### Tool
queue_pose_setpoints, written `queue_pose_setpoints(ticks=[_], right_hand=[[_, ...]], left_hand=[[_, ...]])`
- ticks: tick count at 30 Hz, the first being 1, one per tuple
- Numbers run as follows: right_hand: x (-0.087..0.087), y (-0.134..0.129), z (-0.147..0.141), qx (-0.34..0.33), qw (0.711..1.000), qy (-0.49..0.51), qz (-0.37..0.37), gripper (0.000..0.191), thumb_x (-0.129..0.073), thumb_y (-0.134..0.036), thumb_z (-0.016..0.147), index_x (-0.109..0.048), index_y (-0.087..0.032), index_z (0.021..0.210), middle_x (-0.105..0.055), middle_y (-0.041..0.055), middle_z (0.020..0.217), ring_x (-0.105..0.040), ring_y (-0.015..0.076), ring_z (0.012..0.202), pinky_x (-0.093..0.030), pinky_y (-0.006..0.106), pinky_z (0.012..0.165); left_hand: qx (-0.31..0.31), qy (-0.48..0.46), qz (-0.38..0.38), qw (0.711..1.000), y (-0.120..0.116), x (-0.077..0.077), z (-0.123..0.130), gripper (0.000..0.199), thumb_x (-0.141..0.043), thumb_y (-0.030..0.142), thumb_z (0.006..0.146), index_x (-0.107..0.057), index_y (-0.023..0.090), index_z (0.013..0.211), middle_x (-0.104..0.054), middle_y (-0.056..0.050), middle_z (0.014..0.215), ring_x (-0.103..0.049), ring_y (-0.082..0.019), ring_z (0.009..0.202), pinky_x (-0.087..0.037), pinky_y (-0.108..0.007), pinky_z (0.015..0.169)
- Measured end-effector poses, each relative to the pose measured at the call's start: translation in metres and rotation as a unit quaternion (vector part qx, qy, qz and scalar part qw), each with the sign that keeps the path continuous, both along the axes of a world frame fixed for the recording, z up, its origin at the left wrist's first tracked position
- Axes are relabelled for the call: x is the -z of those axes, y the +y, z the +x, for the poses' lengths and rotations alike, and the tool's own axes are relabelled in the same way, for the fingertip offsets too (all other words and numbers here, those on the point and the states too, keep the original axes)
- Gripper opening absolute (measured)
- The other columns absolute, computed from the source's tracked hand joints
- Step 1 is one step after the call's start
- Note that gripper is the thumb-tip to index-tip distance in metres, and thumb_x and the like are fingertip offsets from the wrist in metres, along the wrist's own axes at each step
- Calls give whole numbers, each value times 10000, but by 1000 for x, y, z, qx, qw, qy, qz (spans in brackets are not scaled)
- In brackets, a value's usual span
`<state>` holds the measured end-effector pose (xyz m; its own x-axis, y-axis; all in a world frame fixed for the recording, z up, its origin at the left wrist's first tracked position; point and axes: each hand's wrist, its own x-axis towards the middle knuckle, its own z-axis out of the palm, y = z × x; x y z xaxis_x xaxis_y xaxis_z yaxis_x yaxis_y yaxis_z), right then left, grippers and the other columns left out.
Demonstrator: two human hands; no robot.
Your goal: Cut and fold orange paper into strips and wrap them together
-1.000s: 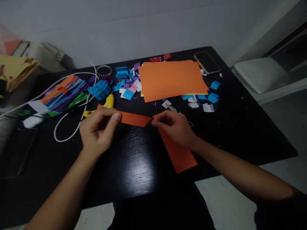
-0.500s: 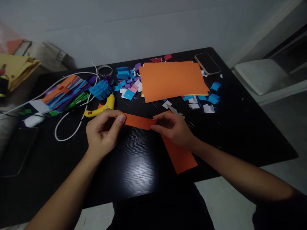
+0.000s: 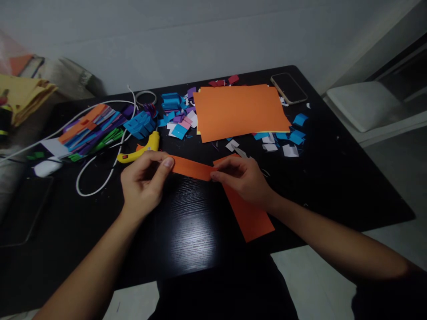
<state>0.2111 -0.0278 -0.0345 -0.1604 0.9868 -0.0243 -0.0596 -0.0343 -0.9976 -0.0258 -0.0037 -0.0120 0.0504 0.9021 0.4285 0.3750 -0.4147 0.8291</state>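
Note:
A narrow orange paper strip (image 3: pixel 191 169) is stretched between my two hands above the black table. My left hand (image 3: pixel 143 182) pinches its left end between thumb and fingers. At the other end, my right hand (image 3: pixel 245 180) grips the strip with thumb and fingertips. Under my right hand lies a wider orange paper piece (image 3: pixel 251 218), partly covered by it. Scissors (image 3: pixel 242 152) lie just behind my right hand, mostly hidden. Beyond my left hand rests a yellow glue gun (image 3: pixel 151 144).
Orange sheets (image 3: pixel 240 111) are stacked at the back over paper scraps. Folded coloured strips (image 3: pixel 96 126) and blue folded pieces (image 3: pixel 140 124) lie at left, near a looping white cable (image 3: pixel 78 182). A phone (image 3: pixel 288 88) lies at the back right corner of the black table (image 3: pixel 350 186).
Both hands keep hold of the orange strip and have barely shifted. The strip's visible face looks slightly lighter, as if tilted a little. Everything else stays in place.

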Motion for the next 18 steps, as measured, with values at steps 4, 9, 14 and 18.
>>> queue_pose_setpoints(ticks=[4,9,14,18], right_hand=[[2,0,-1,11,1000,23,-8,279,-904,-395,749,-741,-207,875,-780,20,843,-758,190,796,-625,367,776],[0,0,-1,0,998,60,-32,292,-892,-422,766,-732,-206,881,-773,13,828,-750,177,756,-634,369,772],[-3,0,0,4,997,58,-51,254,-850,-416,812,-728,-204,879,-751,14,828,-739,172,771,-639,360,804],[-1,-1,-3,-2,995,86,-46,275,-836,-406,821,-663,-219,925,-717,0,846,-741,178,801,-650,356,798]], left_hand=[[0,-7,-6,1000,0,0,1,150,-749,377,923,-737,246,850,-680,11,746,-601,-149,667,-483,-308,630],[-8,-21,-21,1000,0,1,1,187,-767,415,905,-733,241,847,-666,18,714,-586,-140,630,-465,-299,588],[-4,-62,-66,996,0,5,3,189,-785,417,890,-731,239,854,-653,18,671,-580,-142,596,-443,-299,567],[5,-103,-138,985,0,8,6,167,-770,395,903,-733,239,856,-651,9,655,-585,-148,603,-443,-302,587]])
